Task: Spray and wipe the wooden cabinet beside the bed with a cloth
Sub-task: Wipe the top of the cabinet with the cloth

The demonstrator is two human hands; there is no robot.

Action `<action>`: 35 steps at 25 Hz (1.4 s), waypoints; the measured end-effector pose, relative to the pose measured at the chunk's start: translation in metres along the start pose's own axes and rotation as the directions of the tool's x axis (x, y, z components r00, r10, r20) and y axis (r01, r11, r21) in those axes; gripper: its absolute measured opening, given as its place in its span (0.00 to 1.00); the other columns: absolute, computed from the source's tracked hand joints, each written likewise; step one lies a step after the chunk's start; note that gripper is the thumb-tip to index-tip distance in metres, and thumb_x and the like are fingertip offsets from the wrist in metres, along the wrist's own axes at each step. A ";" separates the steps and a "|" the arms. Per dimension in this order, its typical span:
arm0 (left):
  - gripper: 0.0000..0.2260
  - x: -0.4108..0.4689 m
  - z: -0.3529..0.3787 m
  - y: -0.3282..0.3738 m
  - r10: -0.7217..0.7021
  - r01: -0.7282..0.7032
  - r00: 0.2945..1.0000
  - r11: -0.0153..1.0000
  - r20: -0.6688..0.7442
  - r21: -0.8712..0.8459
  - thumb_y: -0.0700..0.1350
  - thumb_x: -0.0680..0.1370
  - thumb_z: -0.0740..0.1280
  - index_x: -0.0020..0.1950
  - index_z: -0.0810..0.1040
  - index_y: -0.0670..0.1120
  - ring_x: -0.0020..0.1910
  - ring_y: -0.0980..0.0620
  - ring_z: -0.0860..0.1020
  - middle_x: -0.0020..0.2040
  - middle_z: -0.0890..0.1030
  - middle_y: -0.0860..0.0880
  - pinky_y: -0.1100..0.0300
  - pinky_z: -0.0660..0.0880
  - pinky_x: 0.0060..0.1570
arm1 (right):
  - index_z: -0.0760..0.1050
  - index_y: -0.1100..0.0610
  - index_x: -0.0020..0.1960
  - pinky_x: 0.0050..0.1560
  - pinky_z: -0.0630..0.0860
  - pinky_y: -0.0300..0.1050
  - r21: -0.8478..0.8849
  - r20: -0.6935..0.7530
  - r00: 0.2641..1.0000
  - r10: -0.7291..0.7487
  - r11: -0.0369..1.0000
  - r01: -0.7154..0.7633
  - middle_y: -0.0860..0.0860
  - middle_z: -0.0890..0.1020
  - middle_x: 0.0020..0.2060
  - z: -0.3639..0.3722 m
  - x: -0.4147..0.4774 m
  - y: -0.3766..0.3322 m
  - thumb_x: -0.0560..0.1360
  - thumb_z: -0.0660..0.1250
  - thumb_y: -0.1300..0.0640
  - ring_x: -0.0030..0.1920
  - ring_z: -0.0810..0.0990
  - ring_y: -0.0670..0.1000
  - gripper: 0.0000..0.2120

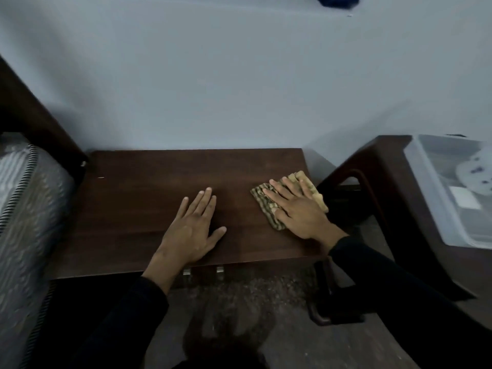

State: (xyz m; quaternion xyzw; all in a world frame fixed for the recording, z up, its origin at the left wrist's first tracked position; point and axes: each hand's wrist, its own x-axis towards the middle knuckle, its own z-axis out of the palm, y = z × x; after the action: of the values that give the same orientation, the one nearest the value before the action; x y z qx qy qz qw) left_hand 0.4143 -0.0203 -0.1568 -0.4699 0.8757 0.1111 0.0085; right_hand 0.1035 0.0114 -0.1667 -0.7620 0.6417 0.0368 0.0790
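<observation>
- right hand [298, 209] is lying flat, fingers spread, pressing the cloth [269, 206] onto the cabinet [149, 198]
- left hand [191, 230] is resting open, holding nothing
- cloth's looking soft and floppy, so palm pressure is probably beating pinching

This is a bedroom in a home. At the left edge of the frame lies a bed [24, 209] with a grey patterned mattress edged in striped piping, and a dark wooden headboard [34, 113] rises behind it against a plain pale wall [213, 75]. Just beside the bed, in the middle of the frame, stands a low dark wooden cabinet [149, 182] with small metal handles on its front. At the right is another dark wooden piece [383, 166] carrying a clear plastic box [426, 187]. The floor [239, 302] in the lower frame is dark and speckled.
</observation>
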 end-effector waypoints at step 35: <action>0.47 -0.207 0.001 -0.191 -0.531 0.462 0.840 0.808 -0.112 -0.366 0.61 0.75 0.71 0.81 0.50 0.39 0.81 0.46 0.50 0.82 0.52 0.41 0.75 0.29 0.66 | 0.48 0.44 0.83 0.80 0.36 0.54 0.024 0.066 0.801 -0.595 0.803 0.595 0.45 0.48 0.83 0.021 0.120 -0.368 0.82 0.40 0.42 0.82 0.41 0.51 0.29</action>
State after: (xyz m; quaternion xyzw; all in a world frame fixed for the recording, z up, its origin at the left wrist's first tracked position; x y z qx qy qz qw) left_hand 0.6872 0.0478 -0.1685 -0.6873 0.6865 0.1972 -0.1320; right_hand 0.4878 -0.0412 -0.1793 -0.9229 0.3673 0.0362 0.1098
